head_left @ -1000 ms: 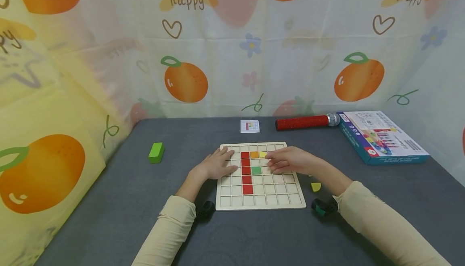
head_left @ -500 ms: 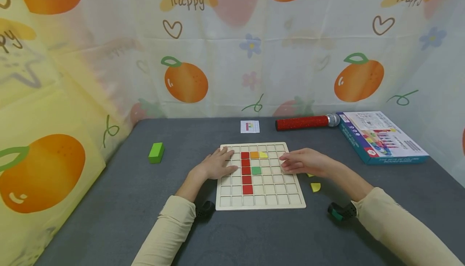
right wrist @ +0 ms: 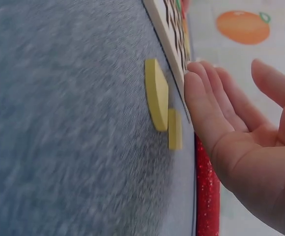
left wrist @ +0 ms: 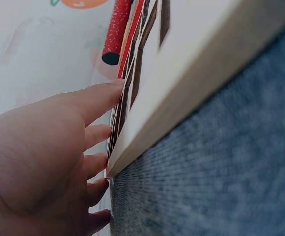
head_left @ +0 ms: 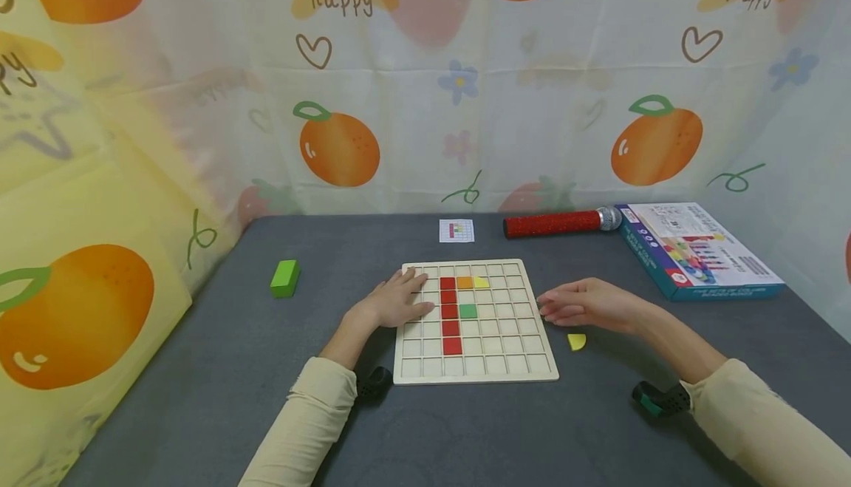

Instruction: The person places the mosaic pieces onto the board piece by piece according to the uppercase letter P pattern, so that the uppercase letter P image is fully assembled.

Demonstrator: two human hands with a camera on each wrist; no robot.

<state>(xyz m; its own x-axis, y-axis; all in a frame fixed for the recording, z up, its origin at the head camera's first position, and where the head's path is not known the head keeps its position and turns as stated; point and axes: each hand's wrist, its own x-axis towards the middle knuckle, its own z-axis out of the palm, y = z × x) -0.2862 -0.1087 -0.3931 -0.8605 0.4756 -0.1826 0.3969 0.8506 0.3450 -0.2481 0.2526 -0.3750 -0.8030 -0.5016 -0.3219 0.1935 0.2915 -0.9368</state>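
Note:
A wooden grid board [head_left: 505, 346] lies in the middle of the grey table. It holds a red column [head_left: 450, 313], an orange tile [head_left: 465, 282], a yellow tile [head_left: 482, 282] and a green tile [head_left: 468, 311]. My left hand [head_left: 408, 295] rests flat on the board's left side, fingers [left wrist: 100, 96] straight over its edge. My right hand [head_left: 555, 306] is just off the board's right edge, palm open, holding nothing. Right below it lies a yellow piece [head_left: 576, 341]. The right wrist view shows two yellow pieces [right wrist: 156, 93] [right wrist: 175, 129] beside the fingers [right wrist: 206, 105].
A green block [head_left: 285, 278] lies at the left. Behind the board are a small pattern card [head_left: 456, 230] and a red glitter microphone [head_left: 561, 222]. A game box [head_left: 698, 250] sits at the back right. Printed curtains close off the left and back.
My right hand has drawn back from the board's upper middle to the table on its right, leaving the yellow tile beside the orange one. The left hand has stayed put.

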